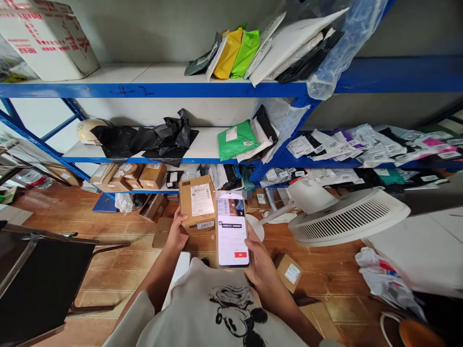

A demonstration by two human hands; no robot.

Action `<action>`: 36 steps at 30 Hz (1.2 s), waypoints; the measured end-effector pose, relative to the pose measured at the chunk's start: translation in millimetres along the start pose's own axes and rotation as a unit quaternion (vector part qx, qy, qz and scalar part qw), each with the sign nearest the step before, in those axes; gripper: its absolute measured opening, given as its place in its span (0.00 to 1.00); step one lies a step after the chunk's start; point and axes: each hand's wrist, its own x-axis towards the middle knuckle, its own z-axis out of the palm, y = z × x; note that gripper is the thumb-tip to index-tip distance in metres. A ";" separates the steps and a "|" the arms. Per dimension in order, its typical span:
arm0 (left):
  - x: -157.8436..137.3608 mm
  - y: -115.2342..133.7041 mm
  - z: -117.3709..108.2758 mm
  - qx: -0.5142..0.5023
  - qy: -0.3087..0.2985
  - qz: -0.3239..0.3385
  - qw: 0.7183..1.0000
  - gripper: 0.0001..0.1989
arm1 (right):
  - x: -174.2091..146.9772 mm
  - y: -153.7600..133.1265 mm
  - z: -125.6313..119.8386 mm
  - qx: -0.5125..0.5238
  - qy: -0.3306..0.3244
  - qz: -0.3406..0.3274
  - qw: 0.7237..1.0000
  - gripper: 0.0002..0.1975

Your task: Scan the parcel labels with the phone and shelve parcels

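Observation:
My left hand [177,230] grips the left side of a brown cardboard box [184,205], held tilted in front of me. A white printed label [202,199] covers much of its face, and a smaller label [206,225] reading 5022 sits below. In my right hand [258,255] is a smartphone [232,241], its lit screen toward me. The phone stands just right of the box and overlaps its right edge. A dark text bar and a red button show on the screen. The fingers behind the box and phone are mostly hidden.
Blue-framed shelves [162,90] ahead carry mailer bags [289,53] and several cartons [153,176]. A white fan [347,217] stands close on the right. A black chair [39,284] is at the left. Another carton [289,271] rests on the wood-look floor [137,270].

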 end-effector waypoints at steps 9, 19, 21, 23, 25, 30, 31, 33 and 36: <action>7.5 1.8 2.2 -0.042 0.047 -0.139 0.988 0.19 | 8.7 -17.6 -24.9 0.014 0.111 -0.046 0.993 0.32; 15.7 -7.5 8.0 -0.002 -0.052 0.005 0.999 0.37 | 4.2 -17.2 -73.6 0.061 0.191 -0.062 0.978 0.33; 18.0 -9.3 15.2 0.011 -0.069 0.027 0.997 0.38 | -3.7 -18.8 -81.2 0.086 0.194 -0.068 0.975 0.33; 20.5 -11.1 25.2 0.030 -0.080 0.041 0.995 0.39 | -13.6 -21.0 -84.7 0.126 0.190 -0.068 0.971 0.32; 22.9 -13.7 37.2 0.055 -0.088 0.061 0.993 0.40 | -23.6 -23.1 -84.6 0.169 0.199 -0.079 0.962 0.33; 29.2 -22.4 68.2 0.093 -0.122 0.072 0.986 0.40 | -43.8 -25.3 -84.5 0.214 0.221 -0.115 0.945 0.36; 30.4 -23.5 74.1 0.088 -0.128 0.055 0.986 0.39 | -47.5 -24.4 -86.5 0.216 0.223 -0.120 0.943 0.34; 32.4 -24.8 86.4 0.071 -0.138 0.012 0.988 0.37 | -55.4 -21.0 -92.0 0.216 0.232 -0.133 0.939 0.30; 33.2 -26.2 104.7 0.044 -0.141 -0.071 0.986 0.34 | -66.9 -14.9 -100.2 0.216 0.257 -0.153 0.930 0.26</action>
